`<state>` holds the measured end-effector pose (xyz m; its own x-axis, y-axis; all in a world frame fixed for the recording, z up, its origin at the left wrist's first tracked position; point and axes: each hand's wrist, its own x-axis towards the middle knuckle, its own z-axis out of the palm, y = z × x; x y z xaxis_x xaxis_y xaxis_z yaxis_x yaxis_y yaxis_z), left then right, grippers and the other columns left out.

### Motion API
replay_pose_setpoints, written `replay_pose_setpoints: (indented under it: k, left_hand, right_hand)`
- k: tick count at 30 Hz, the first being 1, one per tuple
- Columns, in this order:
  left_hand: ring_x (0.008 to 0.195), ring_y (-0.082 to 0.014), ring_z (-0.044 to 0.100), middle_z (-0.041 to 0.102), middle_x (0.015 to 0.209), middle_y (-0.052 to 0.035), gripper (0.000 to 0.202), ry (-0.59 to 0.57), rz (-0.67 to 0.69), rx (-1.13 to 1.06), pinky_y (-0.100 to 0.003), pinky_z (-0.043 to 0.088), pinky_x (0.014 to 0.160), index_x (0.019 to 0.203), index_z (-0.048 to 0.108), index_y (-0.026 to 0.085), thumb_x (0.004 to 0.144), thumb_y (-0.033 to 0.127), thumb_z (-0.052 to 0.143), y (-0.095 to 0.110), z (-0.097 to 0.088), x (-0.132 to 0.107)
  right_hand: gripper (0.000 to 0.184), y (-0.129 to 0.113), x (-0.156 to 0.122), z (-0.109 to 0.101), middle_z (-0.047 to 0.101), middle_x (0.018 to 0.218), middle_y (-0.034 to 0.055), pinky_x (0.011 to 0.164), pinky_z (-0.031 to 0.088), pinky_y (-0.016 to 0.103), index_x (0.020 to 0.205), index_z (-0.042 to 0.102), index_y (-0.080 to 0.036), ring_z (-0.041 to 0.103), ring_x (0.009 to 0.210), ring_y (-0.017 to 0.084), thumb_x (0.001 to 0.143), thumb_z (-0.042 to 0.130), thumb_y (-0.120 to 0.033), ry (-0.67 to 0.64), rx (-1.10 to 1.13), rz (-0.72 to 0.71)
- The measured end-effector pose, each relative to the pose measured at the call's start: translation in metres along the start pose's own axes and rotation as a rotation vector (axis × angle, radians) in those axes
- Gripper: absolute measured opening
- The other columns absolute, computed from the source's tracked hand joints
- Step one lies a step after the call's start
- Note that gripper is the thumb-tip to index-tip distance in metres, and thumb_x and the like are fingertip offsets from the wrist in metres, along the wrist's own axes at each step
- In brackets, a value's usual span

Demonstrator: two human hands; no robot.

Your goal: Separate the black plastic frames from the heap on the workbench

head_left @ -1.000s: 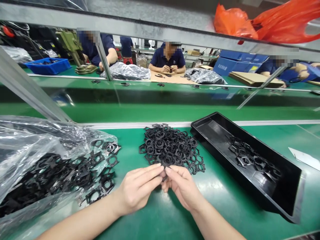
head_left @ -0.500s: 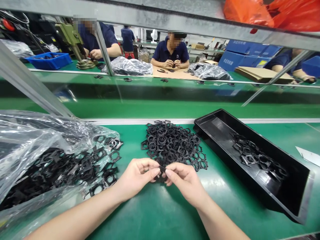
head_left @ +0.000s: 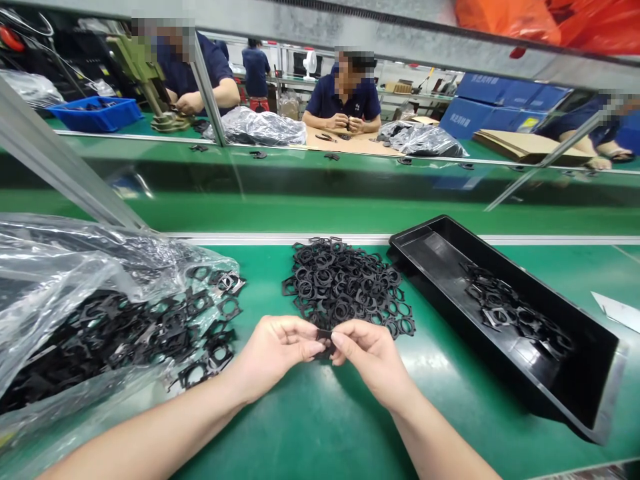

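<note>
Fingers of the left hand and the right hand pinch a small black part between them, above the green surface. Just beyond these fingers lies a pile of black rings. To their left, dark pieces lie in and beside a clear plastic bag; to their right is a black tray.

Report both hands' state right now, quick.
Left hand: closed, fingertips pinching one end of a small black part.
Right hand: closed, thumb and fingers pinching the same part's other end.
</note>
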<state>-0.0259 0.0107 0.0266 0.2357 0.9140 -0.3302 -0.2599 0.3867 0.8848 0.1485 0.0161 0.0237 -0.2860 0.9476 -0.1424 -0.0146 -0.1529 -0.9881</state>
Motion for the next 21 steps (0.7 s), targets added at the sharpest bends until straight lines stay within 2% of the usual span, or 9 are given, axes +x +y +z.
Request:
replay_pose_setpoints:
  k: [7,13,21]
  left_hand:
    - [0.057,-0.0107,0.060,0.071,0.065,-0.0045,0.025,-0.012,0.002,-0.041,-0.021,0.046,0.055,0.069,0.068,0.010,0.056,0.025,0.083,-0.0006,-0.0002,-0.0011]
    - [0.060,-0.0115,0.060,0.071,0.065,-0.0054,0.027,-0.014,-0.006,-0.024,-0.021,0.045,0.055,0.070,0.067,0.010,0.057,0.028,0.083,-0.0005,0.0002,-0.0017]
    - [0.065,-0.0143,0.062,0.070,0.070,-0.0052,0.028,-0.049,-0.100,0.038,-0.023,0.047,0.059,0.075,0.066,0.012,0.058,0.031,0.079,0.0007,-0.0013,0.0026]
  right_hand:
    - [0.025,0.0001,-0.0001,-0.0008,0.059,0.060,0.0005,0.056,0.047,0.024,0.070,0.066,-0.015,0.054,0.056,0.011,0.077,0.065,-0.039,-0.037,0.012,-0.002]
    - [0.024,0.0006,0.0008,-0.0027,0.053,0.067,0.0008,0.059,0.041,0.025,0.061,0.063,-0.016,0.049,0.063,0.012,0.078,0.065,-0.033,-0.051,0.030,-0.123]
    - [0.024,0.0072,0.0037,-0.0051,0.052,0.070,0.0020,0.062,0.043,0.026,0.064,0.064,-0.016,0.050,0.066,0.014,0.079,0.064,-0.034,-0.059,-0.029,-0.170]
